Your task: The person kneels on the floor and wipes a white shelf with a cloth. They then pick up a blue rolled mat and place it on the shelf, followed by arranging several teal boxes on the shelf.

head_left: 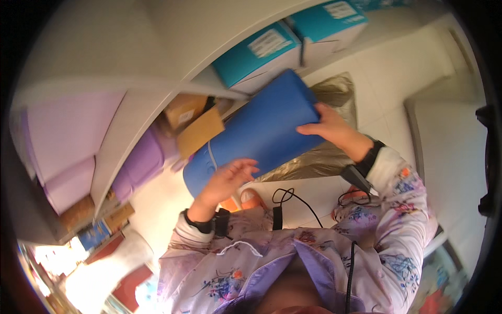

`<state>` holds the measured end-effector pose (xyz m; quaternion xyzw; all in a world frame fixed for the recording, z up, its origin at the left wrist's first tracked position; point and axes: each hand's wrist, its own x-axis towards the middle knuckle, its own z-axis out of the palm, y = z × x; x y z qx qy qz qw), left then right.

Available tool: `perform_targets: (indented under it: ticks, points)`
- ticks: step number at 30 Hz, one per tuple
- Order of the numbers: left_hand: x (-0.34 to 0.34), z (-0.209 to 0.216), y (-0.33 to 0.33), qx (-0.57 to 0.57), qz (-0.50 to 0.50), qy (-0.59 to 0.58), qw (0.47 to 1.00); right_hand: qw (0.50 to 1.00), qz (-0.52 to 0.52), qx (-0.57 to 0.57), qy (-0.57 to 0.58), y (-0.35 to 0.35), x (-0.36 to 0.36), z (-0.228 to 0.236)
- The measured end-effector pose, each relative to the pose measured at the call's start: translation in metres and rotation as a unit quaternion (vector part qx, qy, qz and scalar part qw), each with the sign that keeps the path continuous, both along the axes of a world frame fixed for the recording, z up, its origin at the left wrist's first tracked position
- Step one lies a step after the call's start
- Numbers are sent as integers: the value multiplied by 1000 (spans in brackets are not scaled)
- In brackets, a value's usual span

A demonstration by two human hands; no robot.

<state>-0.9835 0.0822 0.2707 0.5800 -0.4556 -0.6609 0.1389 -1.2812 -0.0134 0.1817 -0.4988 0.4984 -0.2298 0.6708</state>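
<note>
A blue rolled-up mat (261, 125) lies slantwise in front of me, with a thin pale band round its lower left part. My right hand (334, 128) grips its upper right end, the thumb on the near side and the fingers bent over the edge. Over the near side of the roll, close to the band, my left hand (230, 178) has its fingers loosely bent and apart, not wrapped round the mat. Whether those fingers touch it I cannot tell. Beneath the roll spreads a shiny olive-grey plastic bag (308, 162) on the floor.
Teal-and-white boxes (256, 55) stand on the shelf beyond the mat. A brown cardboard box (201, 131) and purple bins (138, 162) sit to the left, beside a pale shelf panel (136, 110). A black cable (300, 201) hangs near my feet. At right stands a grey-white panel (449, 141).
</note>
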Motion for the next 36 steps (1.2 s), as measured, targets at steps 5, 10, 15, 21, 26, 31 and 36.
perform_targets:
  ticks: [5,10,15,21,26,31,36]
  points:
    - [110,33,27,-39,191,-53,979,997,-52,-13,-54,29,-11,29]
    - [202,4,76,39,376,-129,917,992,-114,-7,-47,35,-43,76]
    - [232,-69,97,194,378,-90,901,992,-89,-72,46,36,-78,136]
    - [175,-136,69,258,316,140,902,974,-100,-192,60,60,-121,178]
    - [137,-68,51,202,235,225,924,970,-186,-156,14,65,-211,164]
    - [87,40,25,-17,64,184,981,910,-327,-243,-77,71,-313,145]
    - [28,134,34,-245,84,124,958,826,-443,-317,-149,57,-365,134]
